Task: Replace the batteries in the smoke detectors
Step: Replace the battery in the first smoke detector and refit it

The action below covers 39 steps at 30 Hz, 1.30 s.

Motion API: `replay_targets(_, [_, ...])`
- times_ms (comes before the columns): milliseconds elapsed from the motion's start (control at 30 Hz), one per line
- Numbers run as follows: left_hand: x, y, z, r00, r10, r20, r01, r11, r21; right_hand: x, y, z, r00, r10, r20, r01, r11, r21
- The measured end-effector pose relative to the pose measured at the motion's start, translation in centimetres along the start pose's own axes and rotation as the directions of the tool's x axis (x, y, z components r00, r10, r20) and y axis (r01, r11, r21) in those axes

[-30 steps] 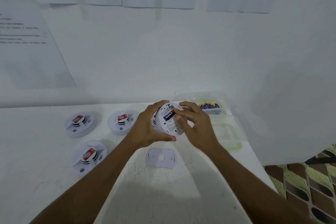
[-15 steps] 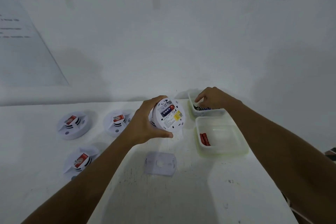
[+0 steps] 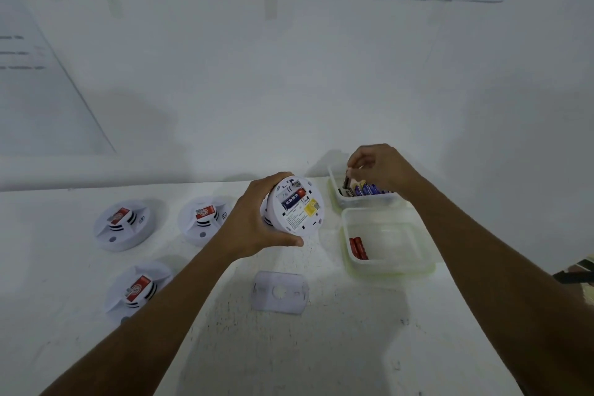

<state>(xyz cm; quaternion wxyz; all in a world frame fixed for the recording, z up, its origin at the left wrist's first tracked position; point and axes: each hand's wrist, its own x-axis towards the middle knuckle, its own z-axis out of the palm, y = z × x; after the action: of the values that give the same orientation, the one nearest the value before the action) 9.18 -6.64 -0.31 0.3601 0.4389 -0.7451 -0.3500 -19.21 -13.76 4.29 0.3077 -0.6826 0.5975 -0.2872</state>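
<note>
Left hand (image 3: 254, 222) gripping detector (image 3: 297, 204), right hand (image 3: 382, 167) pinching battery (image 3: 347, 181) in tub (image 3: 363, 201) by wall (image 3: 289, 90)

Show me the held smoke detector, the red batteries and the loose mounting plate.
held smoke detector (image 3: 297, 208): head view, its back face.
red batteries (image 3: 358, 247): head view, middle of the pair.
mounting plate (image 3: 281, 305): head view, flat below its hole.
</note>
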Motion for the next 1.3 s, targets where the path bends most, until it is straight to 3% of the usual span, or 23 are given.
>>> replay_targets(100, [-0.3,0.4,0.0,1.0,0.011,0.003,-0.011,1.0,0.003,-3.0,-3.3,0.3,0.994,-0.073,-0.076,0.092,0.956,0.28])
replay_targets(200, [-0.9,0.5,0.2,1.0,0.011,-0.006,-0.011,1.0,0.014,-6.3,-6.1,2.4,0.989,-0.139,-0.052,0.148,0.926,0.346])
replay_targets(367, [-1.8,1.6,0.4,0.997,0.076,0.001,-0.076,0.996,0.047,-9.5,-7.5,6.8,0.974,-0.177,-0.142,0.217,0.91,0.352])
replay_targets(600, [-4.2,1.4,-0.1,0.999,0.011,-0.041,-0.004,0.983,0.185,-12.0,-8.6,9.9,0.919,-0.324,-0.227,0.366,0.913,0.179])
replay_targets(700, [-5.5,1.9,-0.4,0.997,0.069,-0.036,-0.064,0.991,0.114,-12.6,-9.5,10.4,0.945,-0.25,-0.212,0.292,0.936,0.197])
replay_targets(767, [-6.2,2.2,-0.9,0.996,0.072,-0.045,-0.071,0.997,0.035,-12.9,-10.1,10.5,0.98,-0.091,-0.176,0.132,0.962,0.238])
replay_targets(867, [-6.9,3.0,-1.4,0.994,0.093,-0.063,-0.088,0.993,0.074,-13.5,-10.6,10.5,0.994,0.098,-0.038,-0.069,0.88,0.47])
replay_targets(1133, [-8.7,3.9,-2.0,0.989,0.139,-0.052,-0.133,0.985,0.109,-14.4,-11.3,11.3,0.99,0.141,-0.016,-0.103,0.792,0.602])
replay_targets(1300, [-9.5,3.6,-1.9,0.987,0.149,-0.055,-0.145,0.987,0.069,-14.9,-11.0,11.9,0.993,0.111,-0.05,-0.062,0.814,0.578])
